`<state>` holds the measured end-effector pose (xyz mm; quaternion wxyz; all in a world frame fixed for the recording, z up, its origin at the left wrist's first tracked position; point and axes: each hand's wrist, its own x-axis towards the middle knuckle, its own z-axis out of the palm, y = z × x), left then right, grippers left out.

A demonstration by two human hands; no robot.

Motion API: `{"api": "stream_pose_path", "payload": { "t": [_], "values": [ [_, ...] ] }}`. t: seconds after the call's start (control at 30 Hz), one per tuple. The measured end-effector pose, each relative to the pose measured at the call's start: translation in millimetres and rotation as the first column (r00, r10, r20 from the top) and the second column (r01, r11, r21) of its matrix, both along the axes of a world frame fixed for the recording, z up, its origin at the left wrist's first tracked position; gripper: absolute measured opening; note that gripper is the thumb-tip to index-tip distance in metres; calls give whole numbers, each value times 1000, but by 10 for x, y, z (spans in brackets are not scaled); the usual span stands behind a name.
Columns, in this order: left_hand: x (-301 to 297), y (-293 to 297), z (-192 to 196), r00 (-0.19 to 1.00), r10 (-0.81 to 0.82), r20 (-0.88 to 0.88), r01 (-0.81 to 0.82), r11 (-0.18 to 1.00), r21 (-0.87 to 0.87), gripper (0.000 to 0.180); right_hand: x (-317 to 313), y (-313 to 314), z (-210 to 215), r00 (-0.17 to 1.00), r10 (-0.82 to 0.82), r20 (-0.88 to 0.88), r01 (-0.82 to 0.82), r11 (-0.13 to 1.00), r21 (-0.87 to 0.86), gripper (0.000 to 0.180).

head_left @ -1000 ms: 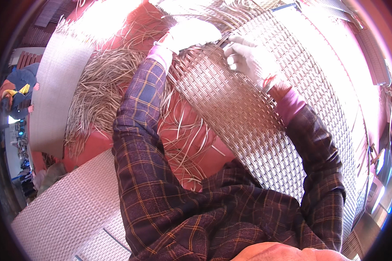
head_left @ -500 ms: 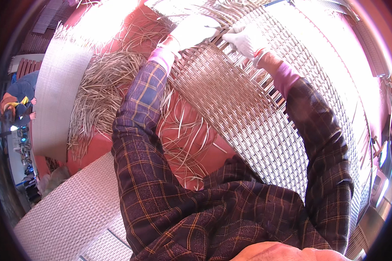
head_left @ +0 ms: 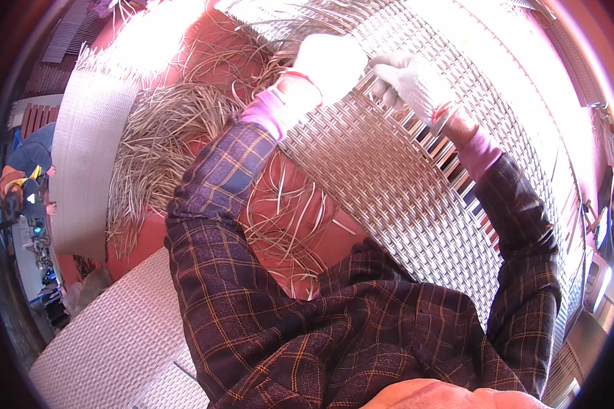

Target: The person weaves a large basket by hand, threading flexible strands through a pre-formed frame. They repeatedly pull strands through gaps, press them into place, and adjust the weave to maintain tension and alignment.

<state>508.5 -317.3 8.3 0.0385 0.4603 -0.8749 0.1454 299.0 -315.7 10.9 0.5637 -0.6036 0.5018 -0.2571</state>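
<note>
My left hand (head_left: 331,68), in a white glove, rests over the upper end of a woven wicker panel (head_left: 396,191). Bright light washes out its fingers. Close beside it on the right is my gloved right hand (head_left: 415,85), its fingers curled and the thumb side drawn together toward the left hand. What it pinches, if anything, is too small to make out. Below the right hand, an open slot (head_left: 450,160) runs along the panel, with bare crosswise strands and dark gaps showing.
Left of my arm lies a heap of loose flat strips (head_left: 164,136) on a red surface (head_left: 320,232). A pale woven sheet (head_left: 89,150) stands beyond it. Another woven panel (head_left: 116,327) is at lower left. A person (head_left: 31,167) is at the far left.
Both hands have shifted right and a little down along the panel. The left hand has turned over the weave, and more of the open slot shows beside my right forearm.
</note>
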Motion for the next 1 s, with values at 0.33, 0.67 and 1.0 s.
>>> {"api": "stream_pose_path", "payload": {
  "t": [0.33,0.67,1.0],
  "values": [
    [227,-260,-119,972,-183,-150,197,977,86,20,123,-224,-198,987,162,-5,-160,982,105,29],
    [73,-87,-139,731,-533,-425,482,845,-231,35,-469,295,-36,949,316,5,-278,843,-460,31],
    [-404,226,-142,1000,-18,9,17,995,97,17,-408,316,27,976,157,-154,-157,988,13,32]
  ]
}}
